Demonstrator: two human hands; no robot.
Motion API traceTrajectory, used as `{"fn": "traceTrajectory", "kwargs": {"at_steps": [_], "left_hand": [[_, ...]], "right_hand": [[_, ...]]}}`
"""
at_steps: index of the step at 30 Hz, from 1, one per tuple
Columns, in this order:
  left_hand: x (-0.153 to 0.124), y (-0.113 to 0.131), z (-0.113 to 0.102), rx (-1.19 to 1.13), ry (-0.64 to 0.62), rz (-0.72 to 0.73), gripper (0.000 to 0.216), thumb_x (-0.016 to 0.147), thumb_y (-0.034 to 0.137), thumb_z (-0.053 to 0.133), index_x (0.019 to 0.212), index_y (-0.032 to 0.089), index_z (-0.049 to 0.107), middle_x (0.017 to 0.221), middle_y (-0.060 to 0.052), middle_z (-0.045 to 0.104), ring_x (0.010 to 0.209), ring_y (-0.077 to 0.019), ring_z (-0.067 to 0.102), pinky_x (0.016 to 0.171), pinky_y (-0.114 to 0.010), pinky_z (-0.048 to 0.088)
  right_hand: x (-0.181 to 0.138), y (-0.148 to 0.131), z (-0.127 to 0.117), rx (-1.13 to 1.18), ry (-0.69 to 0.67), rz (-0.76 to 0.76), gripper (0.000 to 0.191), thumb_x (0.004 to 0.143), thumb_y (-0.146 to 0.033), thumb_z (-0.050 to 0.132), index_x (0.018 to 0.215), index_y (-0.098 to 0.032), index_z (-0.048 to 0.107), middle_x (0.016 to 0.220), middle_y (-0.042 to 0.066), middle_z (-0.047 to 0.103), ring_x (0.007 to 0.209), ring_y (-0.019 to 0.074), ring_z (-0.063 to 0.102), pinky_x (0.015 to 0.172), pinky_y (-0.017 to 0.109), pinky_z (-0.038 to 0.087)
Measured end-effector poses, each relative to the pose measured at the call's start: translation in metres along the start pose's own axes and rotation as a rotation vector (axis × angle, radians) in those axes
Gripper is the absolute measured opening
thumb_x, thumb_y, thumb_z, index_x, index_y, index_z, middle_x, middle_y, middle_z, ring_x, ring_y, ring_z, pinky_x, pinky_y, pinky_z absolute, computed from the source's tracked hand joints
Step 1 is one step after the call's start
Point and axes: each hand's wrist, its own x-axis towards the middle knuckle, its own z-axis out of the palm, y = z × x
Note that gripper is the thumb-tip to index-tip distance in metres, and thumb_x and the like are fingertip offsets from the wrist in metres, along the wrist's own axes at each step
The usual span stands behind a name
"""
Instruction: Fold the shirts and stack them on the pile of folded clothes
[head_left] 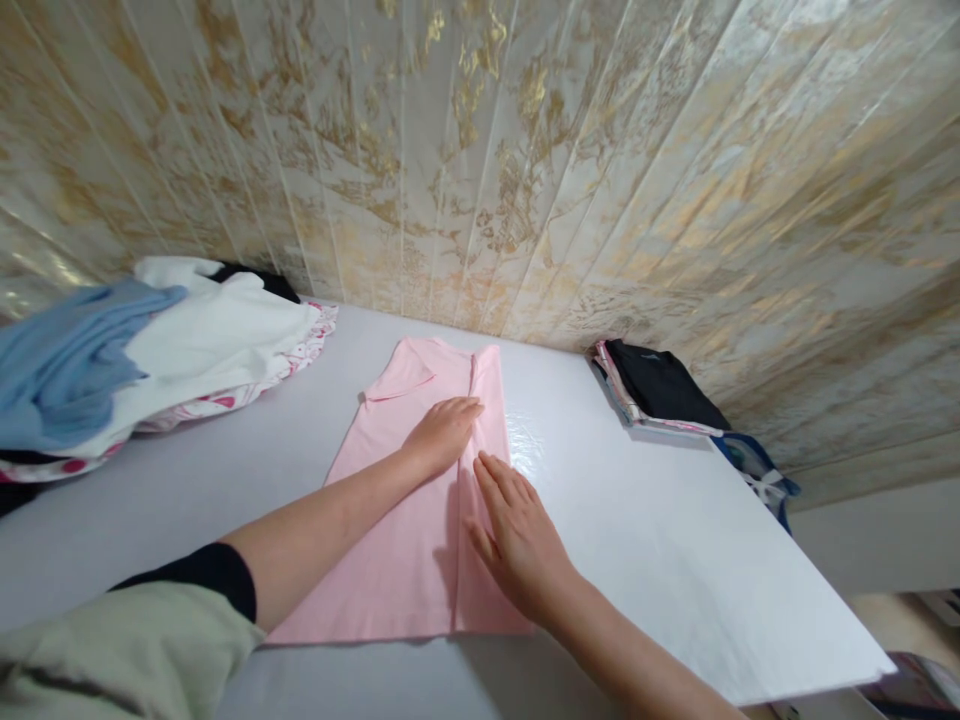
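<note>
A pink garment lies flat on the white table, with its right side folded inward along a lengthwise crease. My left hand rests palm down on the upper middle of the garment, fingers together and stretched toward the fold. My right hand lies flat on the folded right strip, fingers extended and pointing up the cloth. Neither hand holds anything.
A loose pile of clothes in blue, white, black and pink-patterned cloth sits at the table's back left. A small stack of folded garments with a black one on top lies at the back right. A marbled panel wall stands behind the table.
</note>
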Motion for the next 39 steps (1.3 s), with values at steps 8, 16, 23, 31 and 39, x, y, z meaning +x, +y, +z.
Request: {"fn": "traceTrajectory", "kwargs": {"at_steps": [8,16,23,31,39], "left_hand": [[-0.001,0.002,-0.003,-0.104,0.068,-0.018,0.046,0.089,0.011,0.037,0.133,0.017,0.05,0.136,-0.006,0.057,0.127,-0.0173,0.048,0.111,-0.035,0.035],[0.003,-0.009,-0.046,0.067,0.145,-0.248,0.034,0.091,0.019,0.042,0.124,0.021,0.053,0.125,-0.008,0.061,0.119,-0.0218,0.053,0.102,-0.037,0.041],[-0.033,-0.066,-0.105,0.296,0.005,-0.728,0.028,0.088,0.036,0.05,0.102,0.014,0.061,0.111,-0.018,0.063,0.107,-0.0328,0.06,0.087,-0.043,0.046],[-0.049,-0.06,-0.087,0.231,0.097,-0.728,0.015,0.088,0.03,0.049,0.088,0.02,0.059,0.103,-0.01,0.066,0.104,-0.0267,0.062,0.088,-0.039,0.043],[-0.042,-0.051,-0.077,-0.09,0.166,-0.567,0.016,0.088,0.017,0.048,0.104,0.021,0.053,0.112,-0.009,0.066,0.099,-0.0213,0.064,0.078,-0.03,0.047]], "right_hand": [[0.004,-0.006,0.033,-0.021,-0.015,-0.007,0.069,0.094,-0.045,0.042,0.153,-0.013,0.024,0.158,0.01,0.021,0.147,0.0261,0.016,0.119,0.049,0.018],[0.037,-0.001,-0.013,-0.002,-0.079,-0.003,0.04,0.095,-0.033,0.045,0.131,-0.019,0.057,0.137,0.011,0.055,0.125,0.025,0.051,0.102,0.041,0.042],[0.105,-0.022,-0.034,0.143,0.017,-0.051,0.032,0.095,-0.023,0.045,0.121,-0.02,0.063,0.113,0.009,0.064,0.107,0.0203,0.059,0.087,0.03,0.045],[0.192,-0.047,0.002,0.311,0.011,0.046,0.027,0.091,-0.022,0.047,0.11,-0.02,0.066,0.11,0.008,0.066,0.1,0.0182,0.062,0.084,0.027,0.043],[0.242,-0.033,0.026,0.42,0.017,0.287,0.032,0.09,-0.042,0.048,0.094,-0.014,0.062,0.083,0.009,0.071,0.075,0.0196,0.065,0.063,0.027,0.046]]}}
